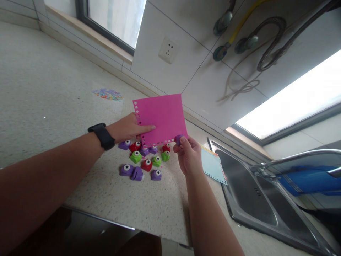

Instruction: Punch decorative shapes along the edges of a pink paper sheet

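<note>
My left hand (130,128) pinches the left edge of a pink paper sheet (162,117), held up above the counter. Small star-shaped holes run along the sheet's left and bottom edges. My right hand (188,154) is closed on a small purple paper punch (178,139) clamped on the sheet's lower right corner. A black watch (102,136) sits on my left wrist. Below the sheet, several small purple, red and green punches (144,161) lie scattered on the speckled countertop (48,103).
A light blue paper with punched edges (213,165) lies beside a steel sink (255,195) with a faucet (293,158) at the right. A patch of coloured confetti (108,94) lies further back. The tiled wall has a socket (168,49) and hoses (255,39).
</note>
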The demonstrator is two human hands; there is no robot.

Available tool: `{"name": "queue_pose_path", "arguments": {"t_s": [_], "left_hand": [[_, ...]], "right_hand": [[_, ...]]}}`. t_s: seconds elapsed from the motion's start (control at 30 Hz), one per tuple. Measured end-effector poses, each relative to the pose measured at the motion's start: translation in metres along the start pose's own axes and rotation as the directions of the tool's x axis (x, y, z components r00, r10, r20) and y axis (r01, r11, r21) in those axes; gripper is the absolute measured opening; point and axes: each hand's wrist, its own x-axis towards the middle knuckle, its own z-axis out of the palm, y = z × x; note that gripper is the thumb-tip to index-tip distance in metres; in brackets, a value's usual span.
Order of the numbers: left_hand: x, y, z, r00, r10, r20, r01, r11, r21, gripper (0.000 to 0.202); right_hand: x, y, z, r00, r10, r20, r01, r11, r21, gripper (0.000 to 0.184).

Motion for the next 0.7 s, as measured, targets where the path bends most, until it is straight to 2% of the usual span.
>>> {"name": "queue_pose_path", "arguments": {"t_s": [0.7], "left_hand": [[-0.0008, 0.0036, 0.0014, 1.0, 0.006, -0.023, -0.005, 0.998, 0.057, 0.047]], "right_hand": [[0.0005, 0.0, 0.0014, 1.0, -0.003, -0.005, 0.003, 1.0, 0.01, 0.027]]}}
